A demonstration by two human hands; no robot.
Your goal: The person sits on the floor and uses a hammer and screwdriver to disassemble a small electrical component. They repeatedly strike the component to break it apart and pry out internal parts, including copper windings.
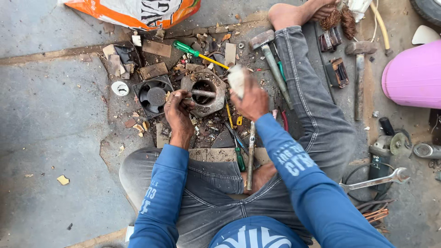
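Note:
I sit on the ground with a round grey metal motor housing (216, 103) in front of me. My left hand (178, 108) grips a metal rod (202, 93) that lies across the housing's hollow centre. My right hand (251, 101) is raised just right of the housing and is closed around the handle of a tool with a pale, blurred head (237, 79), probably a hammer. A green-handled screwdriver with a yellow shaft (198, 54) lies just behind the housing.
A black square fan (153, 95) lies left of the housing. Two hammers (272, 59) (359, 73), an angle grinder (388, 146), a spanner (375, 181), a pink tub (413, 76) and an orange-white bag (133, 11) surround me. More screwdrivers (239, 151) rest by my knee amid scraps.

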